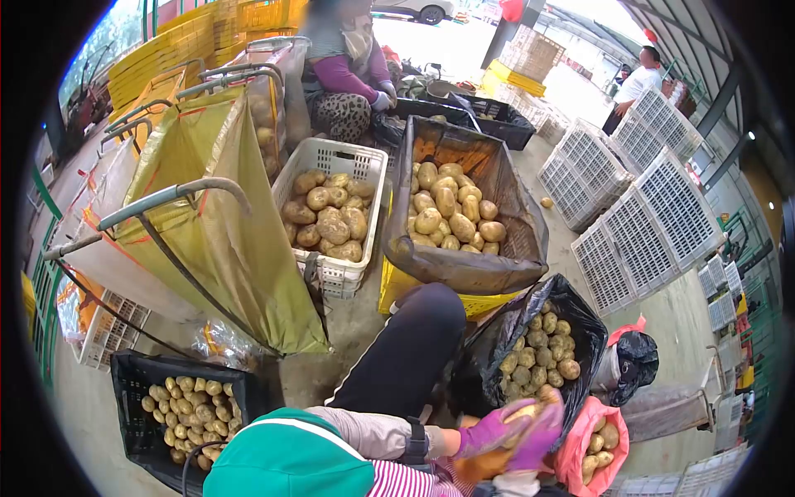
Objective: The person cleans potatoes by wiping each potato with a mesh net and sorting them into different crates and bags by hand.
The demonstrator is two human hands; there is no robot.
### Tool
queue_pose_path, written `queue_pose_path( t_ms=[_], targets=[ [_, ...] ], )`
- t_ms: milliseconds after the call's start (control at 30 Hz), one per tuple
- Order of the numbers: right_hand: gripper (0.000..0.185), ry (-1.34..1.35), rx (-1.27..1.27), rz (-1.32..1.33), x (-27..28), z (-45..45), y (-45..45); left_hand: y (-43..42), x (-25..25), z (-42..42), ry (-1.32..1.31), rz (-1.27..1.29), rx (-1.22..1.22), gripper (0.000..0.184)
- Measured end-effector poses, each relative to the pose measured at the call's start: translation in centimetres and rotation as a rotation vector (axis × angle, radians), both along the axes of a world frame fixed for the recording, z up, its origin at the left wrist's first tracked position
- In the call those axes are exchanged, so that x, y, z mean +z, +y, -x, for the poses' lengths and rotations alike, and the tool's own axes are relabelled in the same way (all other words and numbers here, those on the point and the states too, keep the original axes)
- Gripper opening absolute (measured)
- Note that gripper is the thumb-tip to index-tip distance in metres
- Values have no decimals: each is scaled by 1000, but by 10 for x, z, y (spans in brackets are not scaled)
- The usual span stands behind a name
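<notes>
My left hand (484, 432), in a purple glove, is closed around a pale potato (522, 412) near the bottom of the head view. Beside it, my right hand (540, 437), also purple-gloved, has its fingers curled against potato from the other side; part of its grip is hidden. Just above both hands, a black plastic-lined container (584, 311) holds many potatoes (542, 352). To their right sits a pink bag (571, 476) with several potatoes (602, 447) inside. Below my hands is something orange-brown, partly covered.
A dark-lined crate (526, 269) of potatoes rests on a yellow crate beyond my knee. Left of it stand a white potato crate (290, 195) and a yellow-green sack on a metal frame (240, 273). A black crate (128, 414) holds smaller potatoes. Another person (344, 70) sits opposite.
</notes>
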State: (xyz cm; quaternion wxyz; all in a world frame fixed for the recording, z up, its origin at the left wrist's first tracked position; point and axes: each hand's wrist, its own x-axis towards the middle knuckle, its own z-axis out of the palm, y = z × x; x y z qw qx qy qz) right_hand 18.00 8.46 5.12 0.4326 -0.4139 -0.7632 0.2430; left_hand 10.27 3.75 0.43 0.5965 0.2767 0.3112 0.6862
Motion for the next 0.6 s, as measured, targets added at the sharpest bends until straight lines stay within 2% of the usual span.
queue_pose_path(
  t_ms=[67,133,200,233,267,300,333,367,433,467,500,567,600],
  targets=[
    [47,-69,72,-117,-10,-24,26,-8,16,-3,140,18,2,44],
    [49,-422,-137,-677,-44,-34,23,-4,12,14,212,7,76,45],
    [52,129,-106,50,5,32,-43,1,5,24,261,-28,156,44],
    [50,12,-152,73,-6,32,-61,2,6,32,126,-28,171,43],
    [46,-146,-141,-104,-13,35,-67,-1,8,37,-39,-10,162,42],
    [42,-87,-179,-16,-17,36,-67,-5,9,38,-119,24,140,41],
    [42,-115,-260,48,-19,31,-63,-11,2,33,12,68,126,41],
    [41,-9,-240,199,-21,18,-54,-22,3,28,-49,139,40,42],
    [39,254,-128,440,-28,5,-22,-32,-2,23,345,50,82,41],
    [38,313,-161,466,-32,4,-29,-39,-9,20,337,94,69,41],
    [38,582,-202,563,-37,6,-46,-36,-17,19,231,95,16,41],
    [38,-18,-295,101,-46,11,-85,-39,-43,5,121,135,-18,40],
    [40,-165,-240,96,-57,6,-95,-36,-59,-4,-42,242,-2,39]
  ],
)
